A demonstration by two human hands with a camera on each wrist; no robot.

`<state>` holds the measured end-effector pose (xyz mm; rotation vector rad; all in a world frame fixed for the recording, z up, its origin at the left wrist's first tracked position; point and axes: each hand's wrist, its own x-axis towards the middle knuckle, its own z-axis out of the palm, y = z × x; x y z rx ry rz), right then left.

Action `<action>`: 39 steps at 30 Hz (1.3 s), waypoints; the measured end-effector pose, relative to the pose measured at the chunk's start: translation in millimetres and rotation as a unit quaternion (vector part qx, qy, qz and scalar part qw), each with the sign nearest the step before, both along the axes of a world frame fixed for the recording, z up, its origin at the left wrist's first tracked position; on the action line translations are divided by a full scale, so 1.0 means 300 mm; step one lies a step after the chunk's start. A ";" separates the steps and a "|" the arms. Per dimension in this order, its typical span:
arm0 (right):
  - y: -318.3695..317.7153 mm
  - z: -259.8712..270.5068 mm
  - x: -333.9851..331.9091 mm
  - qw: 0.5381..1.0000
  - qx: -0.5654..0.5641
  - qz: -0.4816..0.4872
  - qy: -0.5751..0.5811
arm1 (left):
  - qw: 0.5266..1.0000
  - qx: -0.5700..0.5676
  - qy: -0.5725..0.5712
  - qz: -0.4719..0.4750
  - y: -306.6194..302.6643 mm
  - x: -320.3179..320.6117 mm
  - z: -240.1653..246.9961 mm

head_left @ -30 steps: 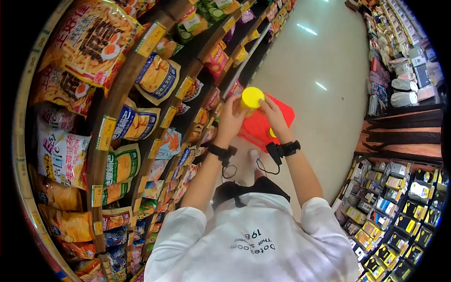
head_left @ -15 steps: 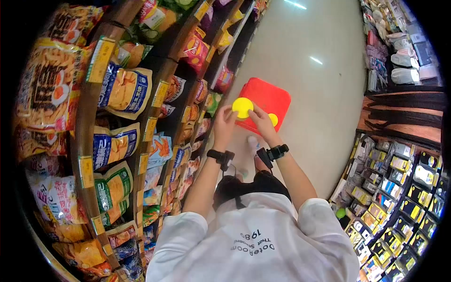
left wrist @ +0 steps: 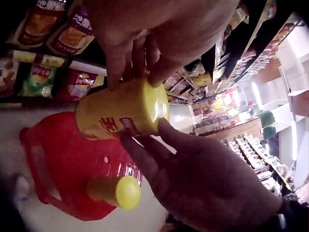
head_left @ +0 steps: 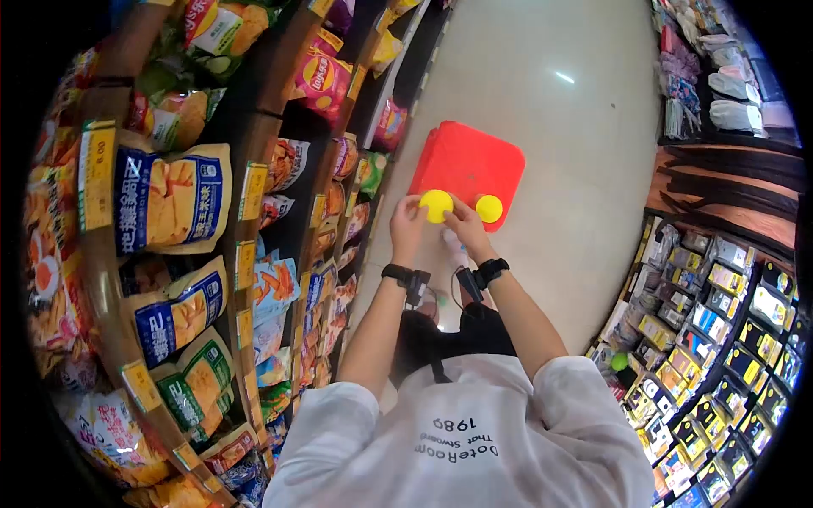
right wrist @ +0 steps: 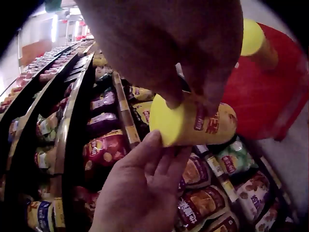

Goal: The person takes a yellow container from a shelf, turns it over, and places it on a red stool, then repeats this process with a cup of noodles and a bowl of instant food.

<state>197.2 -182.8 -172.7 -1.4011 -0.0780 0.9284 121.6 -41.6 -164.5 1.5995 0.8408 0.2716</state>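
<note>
A yellow Lay's chip canister [head_left: 436,206] with a bright yellow lid is held by both hands above a red plastic stool [head_left: 474,161]. My left hand [head_left: 406,222] grips it from the left, fingers and thumb curled at its side. From the other side my right hand [head_left: 468,229] pinches it near the lid, thumb at the lid's edge in the left wrist view. There the canister [left wrist: 116,108] lies tilted between the hands, red lettering showing. A second yellow-lidded canister [head_left: 489,207] stands on the stool, just right of the held one.
On the left, shelves with yellow price tags [head_left: 97,173] carry bagged snacks [head_left: 174,199]. To the right are racks of packaged goods [head_left: 728,279] and a display of fabric items [head_left: 732,114]. Pale, shiny floor [head_left: 559,161] runs between them.
The view has shifted, so the stool now shows more fully below the hands. The canister and both hands have come lower over the stool's near side; the grip stays two-handed.
</note>
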 end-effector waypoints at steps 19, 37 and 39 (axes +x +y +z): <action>0.004 -0.217 0.027 0.941 -0.258 0.015 -0.219 | 0.992 -0.003 0.110 -0.065 -0.013 0.077 -0.318; -0.132 -0.090 0.070 0.962 -0.232 -0.067 -0.131 | 0.969 0.178 0.108 -0.136 0.008 0.154 -0.128; -0.231 -0.085 0.101 0.950 -0.263 -0.095 -0.136 | 0.981 0.082 0.115 -0.132 -0.032 0.182 -0.044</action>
